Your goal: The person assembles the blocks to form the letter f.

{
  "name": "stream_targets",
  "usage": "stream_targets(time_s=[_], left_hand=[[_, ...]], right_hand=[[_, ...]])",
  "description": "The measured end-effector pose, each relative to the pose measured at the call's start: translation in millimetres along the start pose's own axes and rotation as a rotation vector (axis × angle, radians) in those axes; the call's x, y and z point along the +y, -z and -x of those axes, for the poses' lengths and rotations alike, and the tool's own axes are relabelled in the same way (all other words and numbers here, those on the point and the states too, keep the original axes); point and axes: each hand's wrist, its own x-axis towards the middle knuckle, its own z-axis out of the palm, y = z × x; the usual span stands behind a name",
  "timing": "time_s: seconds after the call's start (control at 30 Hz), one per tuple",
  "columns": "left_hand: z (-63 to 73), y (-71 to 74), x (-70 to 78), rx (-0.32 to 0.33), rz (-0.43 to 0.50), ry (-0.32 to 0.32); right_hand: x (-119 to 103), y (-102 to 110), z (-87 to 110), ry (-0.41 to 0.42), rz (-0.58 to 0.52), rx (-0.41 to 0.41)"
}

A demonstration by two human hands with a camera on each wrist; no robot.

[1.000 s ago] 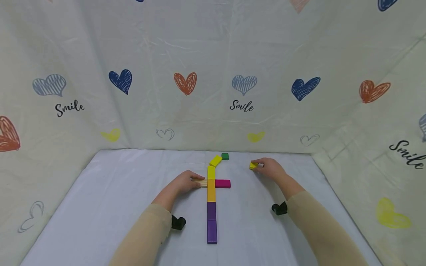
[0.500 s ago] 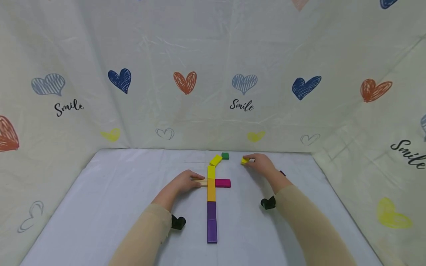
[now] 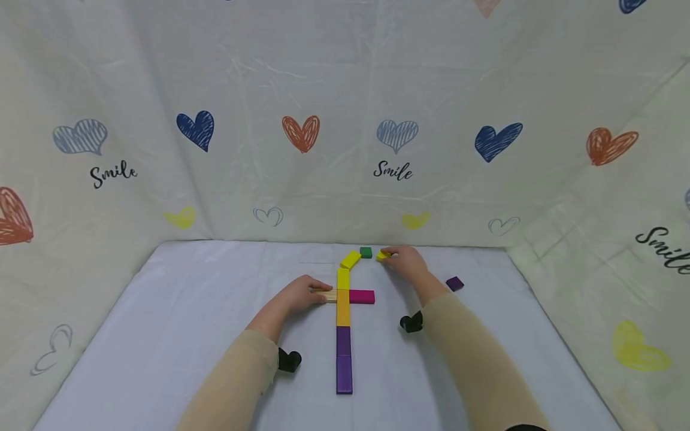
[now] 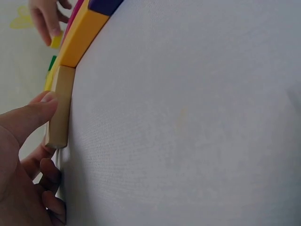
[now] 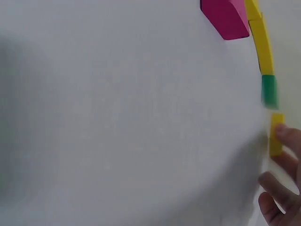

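Your desk [image 3: 162,335] wears a pale grey cloth, and cream sheets printed with hearts and "Smile" [image 3: 392,172] wall it in on three sides. Down the middle runs a line of blocks: purple [image 3: 344,359], orange [image 3: 342,307], yellow [image 3: 342,279]. Your left hand [image 3: 299,295] pinches the wooden block [image 3: 326,296] at the line's 9 o'clock, fingers [image 4: 28,117] curled on it. Your right hand [image 3: 406,263] grips a small yellow block [image 3: 382,255], just at 3 o'clock of the green block [image 3: 366,252]. A magenta block [image 3: 362,296] sits opposite; a loose purple square [image 3: 454,283] lies off right.
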Motion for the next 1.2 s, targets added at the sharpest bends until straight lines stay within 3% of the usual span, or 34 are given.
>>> stream_targets(time_s=[0.53,1.2], left_hand=[[-0.1,-1.1,1.9,0.001,-0.007,-0.005],[-0.9,-1.5,-1.7,0.004,-0.014,-0.009]], right_hand=[[-4.9,-15.9,-9.6,-0.078,-0.015,0.017],[-6.7,-12.1,-0.9,-0.027,0.012,0.021]])
